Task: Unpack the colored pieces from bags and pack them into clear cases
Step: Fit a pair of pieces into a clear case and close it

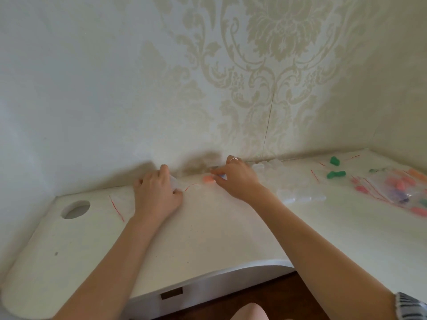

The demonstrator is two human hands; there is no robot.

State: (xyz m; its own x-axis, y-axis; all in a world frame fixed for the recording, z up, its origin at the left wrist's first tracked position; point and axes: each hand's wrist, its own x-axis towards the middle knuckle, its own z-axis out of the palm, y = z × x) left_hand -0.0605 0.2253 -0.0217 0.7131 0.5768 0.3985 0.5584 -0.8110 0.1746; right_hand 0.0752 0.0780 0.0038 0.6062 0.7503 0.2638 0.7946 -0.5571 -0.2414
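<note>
— Pinning that bag [182, 187] with your left hand [157, 192], fingers curled on it?
— Yes, steadying it while your right hand [233, 179] pinches the orange piece [208, 179] at its mouth.

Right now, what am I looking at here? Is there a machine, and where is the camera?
No machine: a person works with bare hands, filmed by one camera worn on the head, looking down at a white desk. The left hand grips a clear bag with a red strip. The right hand reaches to an orange piece; whether it pinches anything is too blurred to tell. To the right lie clear cases, green pieces and a bag of mixed colored pieces.
</note>
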